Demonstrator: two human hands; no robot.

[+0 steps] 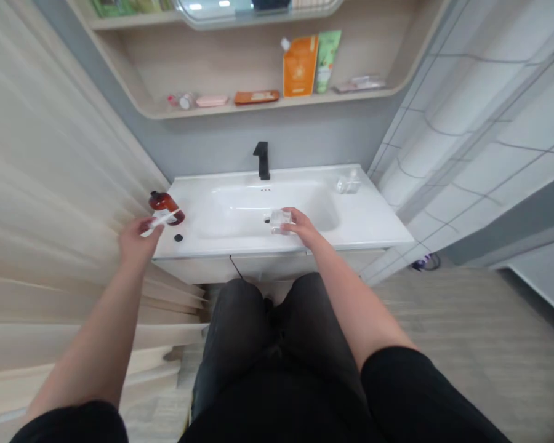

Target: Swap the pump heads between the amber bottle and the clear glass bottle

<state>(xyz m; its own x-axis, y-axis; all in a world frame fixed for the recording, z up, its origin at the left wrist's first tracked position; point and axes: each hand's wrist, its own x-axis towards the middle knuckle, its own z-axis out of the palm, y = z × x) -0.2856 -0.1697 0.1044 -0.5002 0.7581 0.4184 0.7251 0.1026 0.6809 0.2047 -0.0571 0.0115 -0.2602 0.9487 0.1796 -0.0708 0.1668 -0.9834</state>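
Note:
My left hand [140,238], at the left end of the washbasin [295,195], pinches a thin white stick-like piece [162,219] whose exact kind I cannot make out. Right behind it is an amber-brown bottle [165,204] with a dark top and a pale label, partly covered by the white piece. A small black round piece [178,237] lies on the counter to the right of this hand. Over the front of the basin, near the drain, my right hand [301,226] grips a small clear container [279,221] between thumb and fingers. Its contents are not distinguishable.
A black faucet [263,161] rises behind the basin. Small clear bottles [348,183] stand at the back right corner. Above, a shelf [258,109] holds an orange pouch [300,66], a green tube [326,61] and other small items. A pale curtain [50,184] hangs along the left.

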